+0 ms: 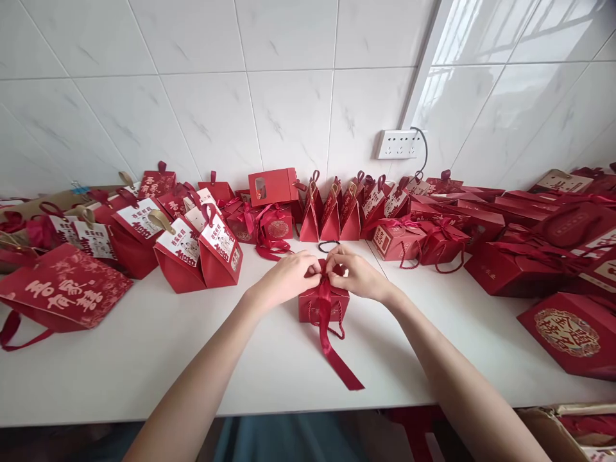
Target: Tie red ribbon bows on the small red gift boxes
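Note:
A small red gift box [312,308] stands on the white table in front of me, with a twisted red cord handle [341,324] hanging down its front. A dark red satin ribbon [332,353] runs from the top of the box, down its face and onto the table towards me. My left hand [301,273] pinches the ribbon at the top left of the box. From the other side my right hand [353,273] has its fingers closed on the ribbon as well. Both sets of fingertips nearly meet over the lid and partly hide the ribbon's crossing.
Several red boxes with white labels [219,240] stand at left, beside a large lying box [72,289]. Pointed boxes [320,215] line the wall. More boxes [568,333] crowd the right. A power strip [398,144] is on the wall; a carton [561,430] sits below the table edge.

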`<state>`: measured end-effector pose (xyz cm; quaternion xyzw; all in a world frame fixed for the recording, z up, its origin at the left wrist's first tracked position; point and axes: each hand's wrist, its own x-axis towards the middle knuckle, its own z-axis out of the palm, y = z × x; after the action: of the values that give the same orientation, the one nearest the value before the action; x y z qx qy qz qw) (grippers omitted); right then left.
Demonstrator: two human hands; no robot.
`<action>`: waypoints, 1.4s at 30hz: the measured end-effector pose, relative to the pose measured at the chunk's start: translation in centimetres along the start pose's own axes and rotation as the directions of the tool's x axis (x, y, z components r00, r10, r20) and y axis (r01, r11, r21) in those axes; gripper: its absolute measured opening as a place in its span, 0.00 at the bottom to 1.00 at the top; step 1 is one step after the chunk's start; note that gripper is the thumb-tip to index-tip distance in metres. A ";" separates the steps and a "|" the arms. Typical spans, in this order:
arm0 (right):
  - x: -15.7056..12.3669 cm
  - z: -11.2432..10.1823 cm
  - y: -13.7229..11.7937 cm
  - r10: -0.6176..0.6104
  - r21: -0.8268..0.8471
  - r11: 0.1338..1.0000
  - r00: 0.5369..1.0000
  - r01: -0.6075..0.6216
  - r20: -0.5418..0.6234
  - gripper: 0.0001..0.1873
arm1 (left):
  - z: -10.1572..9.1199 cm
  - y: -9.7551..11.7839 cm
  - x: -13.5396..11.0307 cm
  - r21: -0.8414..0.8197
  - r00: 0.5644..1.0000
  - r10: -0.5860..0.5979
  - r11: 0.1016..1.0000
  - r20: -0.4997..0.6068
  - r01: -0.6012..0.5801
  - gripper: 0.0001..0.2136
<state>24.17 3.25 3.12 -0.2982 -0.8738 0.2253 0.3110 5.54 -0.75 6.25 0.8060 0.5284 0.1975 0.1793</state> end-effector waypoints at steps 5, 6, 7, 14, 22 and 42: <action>-0.3 0.1 -0.3 0.005 0.100 0.995 1.000 -0.003 -0.016 0.03 | 1.3 -0.6 -0.5 -0.038 0.991 -0.022 0.999 -0.135 0.017 0.06; -0.3 0.1 -0.4 0.021 0.133 0.991 1.000 -0.018 -0.021 0.03 | 1.5 -0.8 -0.6 -0.045 0.986 -0.026 0.999 -0.163 0.019 0.06; -0.3 0.2 -0.4 0.039 0.166 0.986 0.999 -0.034 -0.026 0.03 | 1.7 -0.9 -0.7 -0.050 0.982 -0.030 0.999 -0.185 0.021 0.06; -0.2 1.2 0.3 0.107 0.222 0.971 0.992 -0.091 -0.060 0.09 | 1.4 0.0 -0.8 0.001 0.990 -0.046 0.999 -0.136 0.047 0.03; -0.9 1.3 -0.5 0.100 0.174 0.981 0.993 -0.088 -0.063 0.11 | 2.1 2.8 -1.1 0.170 0.963 -0.179 0.962 -0.201 0.215 0.06; -0.9 1.4 -2.1 0.116 0.132 0.985 0.993 -0.110 -0.036 0.05 | 1.6 1.0 -1.8 0.004 0.952 -0.158 0.986 -0.261 0.165 0.08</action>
<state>22.94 0.87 2.99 -0.3314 -0.8319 0.2925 0.3355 6.53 -2.95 5.13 0.7294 0.6141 0.2792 0.1134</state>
